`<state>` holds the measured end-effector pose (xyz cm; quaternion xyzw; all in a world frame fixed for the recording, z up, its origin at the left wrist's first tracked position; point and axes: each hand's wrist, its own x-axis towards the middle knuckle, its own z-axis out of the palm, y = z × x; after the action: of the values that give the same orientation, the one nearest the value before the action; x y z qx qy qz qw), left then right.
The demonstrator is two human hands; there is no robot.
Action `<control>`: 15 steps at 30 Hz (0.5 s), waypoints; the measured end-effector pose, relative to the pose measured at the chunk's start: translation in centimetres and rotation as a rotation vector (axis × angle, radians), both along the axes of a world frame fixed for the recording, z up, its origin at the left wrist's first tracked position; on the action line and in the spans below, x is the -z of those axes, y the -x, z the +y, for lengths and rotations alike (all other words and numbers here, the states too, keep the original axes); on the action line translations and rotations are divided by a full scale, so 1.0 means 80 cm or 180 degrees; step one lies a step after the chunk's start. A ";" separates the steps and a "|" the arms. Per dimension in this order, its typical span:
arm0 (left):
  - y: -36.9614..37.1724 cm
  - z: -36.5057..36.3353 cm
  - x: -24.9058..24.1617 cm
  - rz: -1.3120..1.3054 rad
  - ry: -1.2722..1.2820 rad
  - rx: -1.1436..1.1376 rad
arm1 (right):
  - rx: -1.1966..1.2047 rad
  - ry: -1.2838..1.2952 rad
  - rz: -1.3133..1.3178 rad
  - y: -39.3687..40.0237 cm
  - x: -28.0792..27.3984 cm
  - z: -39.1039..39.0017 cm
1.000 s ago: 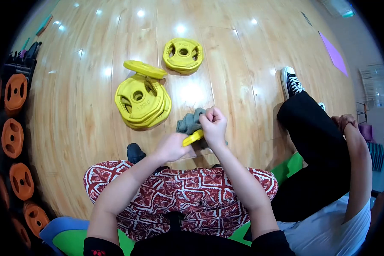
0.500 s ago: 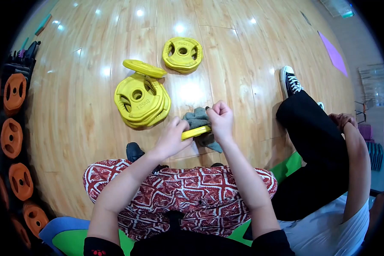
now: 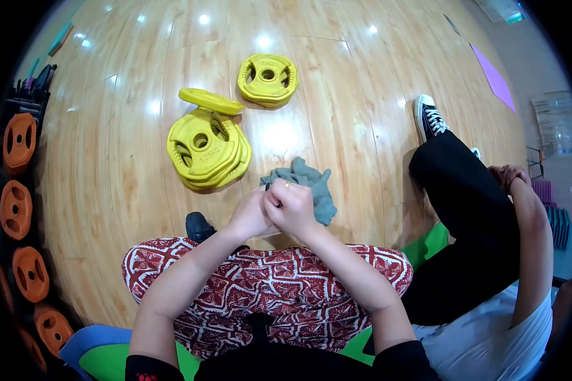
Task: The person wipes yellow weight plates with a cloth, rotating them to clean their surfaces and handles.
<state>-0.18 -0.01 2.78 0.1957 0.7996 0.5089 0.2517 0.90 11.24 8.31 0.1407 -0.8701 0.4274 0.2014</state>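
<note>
My left hand [image 3: 250, 213] and my right hand [image 3: 290, 204] are pressed together above the floor in front of my lap. Both have curled fingers, and the right one covers part of the left. Whatever they grip is hidden behind the knuckles. A crumpled grey cloth [image 3: 323, 193] shows just beyond and to the right of them; whether a hand holds its near edge cannot be seen. Left of the cloth lies a stack of yellow weight plates [image 3: 203, 152] marked 1.25KG, with another yellow plate [image 3: 208, 101] leaning at its far side. More yellow plates [image 3: 268, 79] lie farther off.
A seated person in black trousers [image 3: 470, 190] is close on my right, a sneaker [image 3: 428, 120] stretched forward. Orange weight plates [image 3: 32, 273] line a rack at the left. Green mats [image 3: 426, 251] lie beneath us on the wooden floor [image 3: 356, 127].
My right hand has moved left and down against my left hand. The yellow plate that showed edge-on between them is out of sight. More of the grey cloth shows, spread to the right.
</note>
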 end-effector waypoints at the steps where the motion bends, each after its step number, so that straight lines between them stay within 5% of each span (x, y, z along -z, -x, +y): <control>1: 0.001 0.001 0.001 0.0199 -0.0072 -0.0065 | -0.0054 0.0026 -0.0102 0.003 0.004 0.007; 6: 0.011 -0.005 -0.031 0.0313 0.0300 0.0093 | 0.0488 0.1642 -0.1060 0.032 0.018 0.041; 12: 0.012 -0.006 -0.040 0.0409 0.0401 0.0220 | 0.0954 0.2286 -0.1141 0.042 0.045 0.075; 14: 0.013 -0.006 -0.040 0.0444 0.0399 0.0230 | 0.1130 0.3221 -0.1811 0.041 0.033 0.078; 15: 0.013 -0.005 -0.040 0.0490 0.0427 0.0240 | 0.1141 0.2946 -0.1693 0.042 0.035 0.076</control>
<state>-1.21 -0.43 5.96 0.2469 0.8409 0.4278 0.2210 -2.46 17.32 5.48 -0.2250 -0.6229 0.7444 0.0853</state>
